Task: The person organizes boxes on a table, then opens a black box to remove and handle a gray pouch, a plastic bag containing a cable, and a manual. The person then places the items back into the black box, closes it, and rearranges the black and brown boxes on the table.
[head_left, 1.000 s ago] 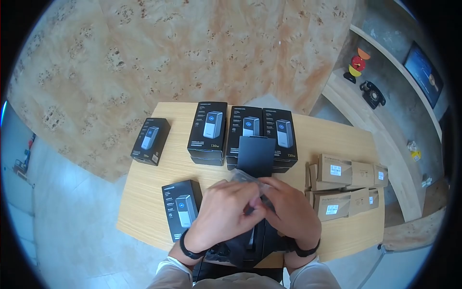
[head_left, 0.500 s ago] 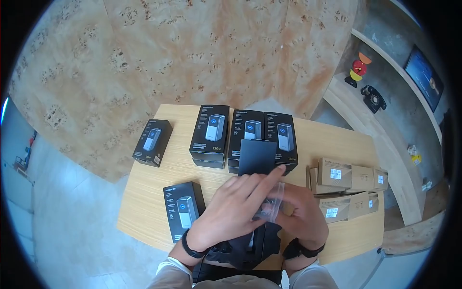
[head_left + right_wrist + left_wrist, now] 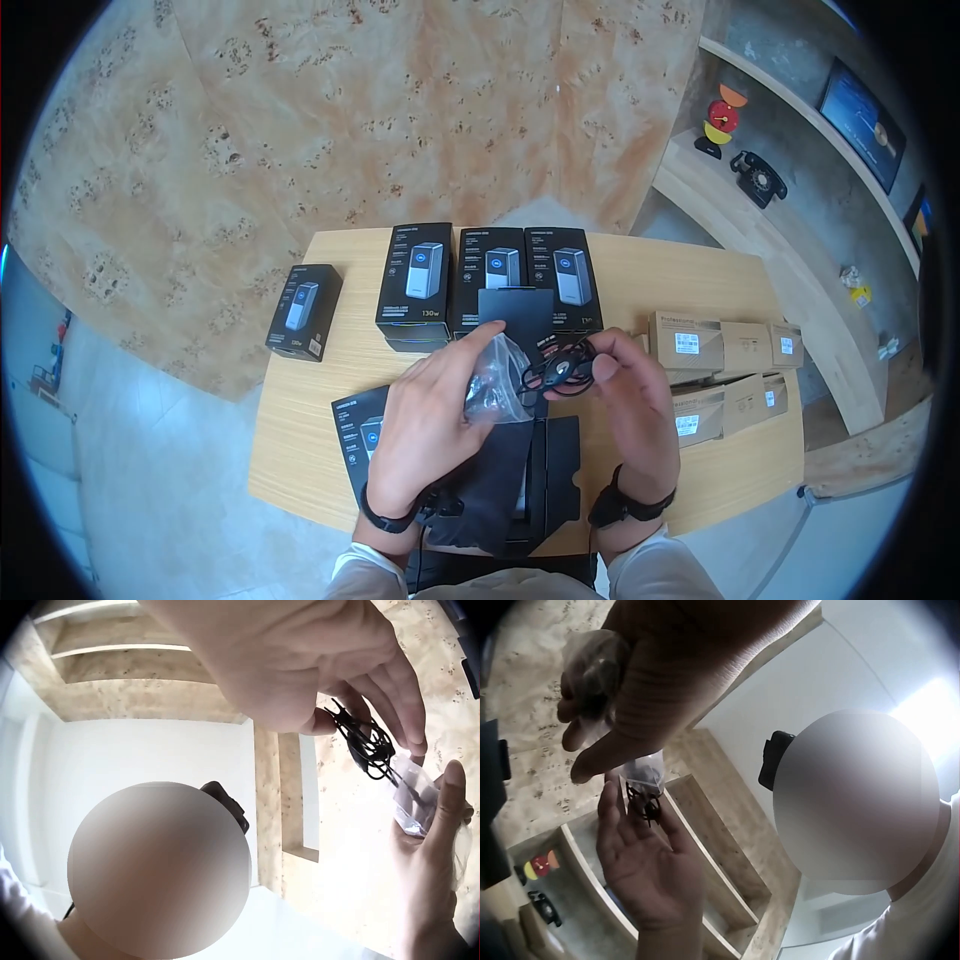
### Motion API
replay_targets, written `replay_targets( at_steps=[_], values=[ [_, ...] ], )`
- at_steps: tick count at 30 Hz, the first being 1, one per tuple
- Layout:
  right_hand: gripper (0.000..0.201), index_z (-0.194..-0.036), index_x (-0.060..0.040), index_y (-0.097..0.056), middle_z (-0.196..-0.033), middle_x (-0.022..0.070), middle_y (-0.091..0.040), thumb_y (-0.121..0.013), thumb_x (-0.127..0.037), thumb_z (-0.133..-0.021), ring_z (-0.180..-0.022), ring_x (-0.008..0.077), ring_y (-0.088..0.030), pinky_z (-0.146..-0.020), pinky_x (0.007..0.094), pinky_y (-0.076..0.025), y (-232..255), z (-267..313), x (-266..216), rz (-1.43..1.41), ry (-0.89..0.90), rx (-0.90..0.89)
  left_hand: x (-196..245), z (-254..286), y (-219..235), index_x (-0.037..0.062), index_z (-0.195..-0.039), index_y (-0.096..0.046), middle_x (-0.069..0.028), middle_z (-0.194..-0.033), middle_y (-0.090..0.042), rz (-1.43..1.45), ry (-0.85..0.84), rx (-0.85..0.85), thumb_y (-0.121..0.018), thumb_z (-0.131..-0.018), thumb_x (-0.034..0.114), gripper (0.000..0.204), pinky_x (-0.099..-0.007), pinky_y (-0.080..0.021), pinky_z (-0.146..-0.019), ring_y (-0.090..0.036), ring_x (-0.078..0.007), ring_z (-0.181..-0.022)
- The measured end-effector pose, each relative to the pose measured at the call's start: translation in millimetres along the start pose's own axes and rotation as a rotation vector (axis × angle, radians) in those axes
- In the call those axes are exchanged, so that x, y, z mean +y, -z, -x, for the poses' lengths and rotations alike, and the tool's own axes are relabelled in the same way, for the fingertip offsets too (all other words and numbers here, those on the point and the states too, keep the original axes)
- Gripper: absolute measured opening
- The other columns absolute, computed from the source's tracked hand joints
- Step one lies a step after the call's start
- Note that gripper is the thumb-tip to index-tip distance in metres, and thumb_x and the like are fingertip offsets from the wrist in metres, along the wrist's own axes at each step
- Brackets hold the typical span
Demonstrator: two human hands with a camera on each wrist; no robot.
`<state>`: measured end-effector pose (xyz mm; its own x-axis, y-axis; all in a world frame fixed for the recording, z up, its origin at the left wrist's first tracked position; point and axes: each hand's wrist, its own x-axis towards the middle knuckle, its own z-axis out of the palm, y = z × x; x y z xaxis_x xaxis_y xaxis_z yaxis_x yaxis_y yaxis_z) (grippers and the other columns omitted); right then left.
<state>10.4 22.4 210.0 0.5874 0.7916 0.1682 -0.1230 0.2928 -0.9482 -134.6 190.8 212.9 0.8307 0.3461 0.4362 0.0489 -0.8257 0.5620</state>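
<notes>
Over the front of the table my left hand [image 3: 430,410] grips a clear plastic bag [image 3: 495,385] with its mouth toward the right. A coiled black cable [image 3: 562,368] with a small oval piece is pinched between the thumb and fingers of my right hand [image 3: 640,405]. Strands of the cable [image 3: 364,742] run down to the bag [image 3: 412,799] in the right wrist view. Below the hands stands an opened black box, its flap [image 3: 515,308] raised and its side panel [image 3: 563,470] folded out. A dark soft pouch [image 3: 470,490] lies over its left part.
Black printed boxes [image 3: 415,280] stand along the back of the table [image 3: 690,275], with one box [image 3: 303,310] at the far left. Another box [image 3: 350,415] is partly behind my left hand. Brown cartons [image 3: 687,340] are stacked on the right.
The hands have drawn apart from their overlap at the bag. The coiled cable now shows in my right hand, out of the bag, while my left hand has kept the bag.
</notes>
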Motion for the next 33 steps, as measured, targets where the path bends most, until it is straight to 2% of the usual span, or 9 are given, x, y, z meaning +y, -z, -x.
replay_targets(
  at_steps=[4,6,7,9,13,16,28,30,33],
  values=[
    [0.028,-0.124,0.0031,-0.059,-0.112,0.0096,-0.071,-0.049,-0.022,-0.114,-0.102,0.0175,-0.071,-0.094,0.036,-0.059,-5,0,-6,-0.132,-0.012,0.039,0,1,0,0.0107,-0.147,-0.055,-0.0161,-0.112,-0.072,0.025,0.058,-0.002,-0.081,-0.069,-0.001,0.084,-0.043,-0.057,-0.086,-0.071,-0.0348,-0.098],
    [0.029,-0.126,0.0012,-0.054,-0.115,0.016,-0.072,-0.047,-0.024,-0.115,-0.103,0.0254,-0.075,-0.093,0.0423,-0.062,0,0,-1,-0.253,-0.005,0.049,0,2,1,0.011,-0.147,-0.056,-0.0162,-0.112,-0.072,0.032,0.059,0.007,-0.081,-0.069,-0.001,0.083,-0.043,-0.057,-0.086,-0.071,-0.0349,-0.099],
    [0.029,-0.126,0.0012,-0.054,-0.115,0.016,-0.072,-0.047,-0.024,-0.115,-0.103,0.0254,-0.075,-0.093,0.0423,-0.062,2,-1,2,-0.253,-0.002,0.049,0,2,1,0.0112,-0.147,-0.056,-0.0163,-0.112,-0.072,0.04,0.066,0.011,-0.081,-0.069,0.0,0.083,-0.043,-0.057,-0.086,-0.071,-0.035,-0.1],
    [0.043,-0.12,0.0033,-0.052,-0.118,0.0341,-0.072,-0.039,-0.037,-0.115,-0.098,0.0439,-0.077,-0.084,0.0469,-0.065,4,-4,6,-0.195,0.089,0.082,1,2,1,0.0113,-0.147,-0.056,-0.0164,-0.112,-0.072,0.048,0.071,0.016,-0.081,-0.07,0.0,0.082,-0.0429,-0.056,-0.087,-0.072,-0.0351,-0.101],
    [0.043,-0.118,0.0029,-0.054,-0.115,0.0335,-0.073,-0.037,-0.037,-0.115,-0.095,0.0428,-0.078,-0.082,0.0456,-0.066,1,-7,-2,-0.247,0.119,0.105,3,1,1,0.0108,-0.147,-0.056,-0.0167,-0.114,-0.072,0.036,0.073,0.013,-0.082,-0.072,0.002,0.08,-0.043,-0.056,-0.088,-0.072,-0.0349,-0.103],
    [0.04,-0.119,0.0008,-0.052,-0.119,0.0297,-0.073,-0.034,-0.035,-0.116,-0.103,0.04,-0.077,-0.092,0.0462,-0.063,4,-6,-5,-0.291,0.119,0.048,2,1,1,0.0103,-0.147,-0.055,-0.0168,-0.114,-0.072,0.029,0.073,0.004,-0.082,-0.073,0.003,0.079,-0.043,-0.056,-0.089,-0.072,-0.0346,-0.104],
    [0.048,-0.122,0.0007,-0.057,-0.11,0.0275,-0.074,-0.032,-0.04,-0.114,-0.094,0.0397,-0.076,-0.081,0.0421,-0.061,13,-7,-1,-0.467,0.16,0.233,0,1,2,0.0121,-0.144,-0.057,-0.0177,-0.121,-0.072,0.02,0.105,0.001,-0.083,-0.073,0.003,0.076,-0.0433,-0.057,-0.092,-0.071,-0.0392,-0.107],
    [0.052,-0.123,0.0014,-0.061,-0.108,0.0251,-0.074,-0.032,-0.04,-0.113,-0.098,0.0392,-0.075,-0.085,0.043,-0.06,15,-8,2,-0.624,0.219,0.175,2,1,2,0.0131,-0.142,-0.059,-0.0173,-0.124,-0.072,0.041,0.124,0.017,-0.083,-0.072,0.002,0.075,-0.0431,-0.057,-0.092,-0.071,-0.0407,-0.11],
    [0.054,-0.123,0.0022,-0.063,-0.107,0.0242,-0.073,-0.032,-0.041,-0.113,-0.101,0.0401,-0.073,-0.088,0.0433,-0.059,11,-7,-2,-0.663,0.302,0.218,2,1,1,0.0134,-0.142,-0.059,-0.0175,-0.124,-0.072,0.103,0.171,-0.037,-0.081,-0.07,0.0,0.076,-0.0434,-0.057,-0.092,-0.071,-0.0408,-0.11]
  ],
)
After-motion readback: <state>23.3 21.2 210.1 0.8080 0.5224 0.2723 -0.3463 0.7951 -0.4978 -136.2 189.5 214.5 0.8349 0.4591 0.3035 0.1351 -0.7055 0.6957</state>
